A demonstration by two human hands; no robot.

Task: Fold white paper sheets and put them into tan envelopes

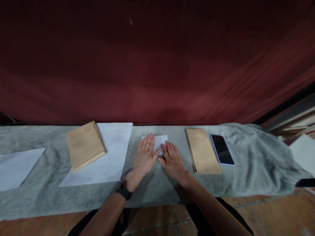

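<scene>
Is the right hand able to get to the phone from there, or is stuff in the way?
Probably yes: the brown envelopes lie between the right hand and the smartphone, but they lie flat, so it could likely pass over them.

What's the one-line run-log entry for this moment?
left hand: flat on small white paper | right hand: fingers over same paper | left side: brown envelopes on large white paper | right side: more envelopes, phone

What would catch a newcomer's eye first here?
The left bare hand and right bare hand lie over a small white paper rectangle near the picture's middle. Above them, a broad dark-red backdrop fills the upper half. On the grey cloth to the right, a black-screened, lilac-edged phone lies beside a brown paper stack.
</scene>
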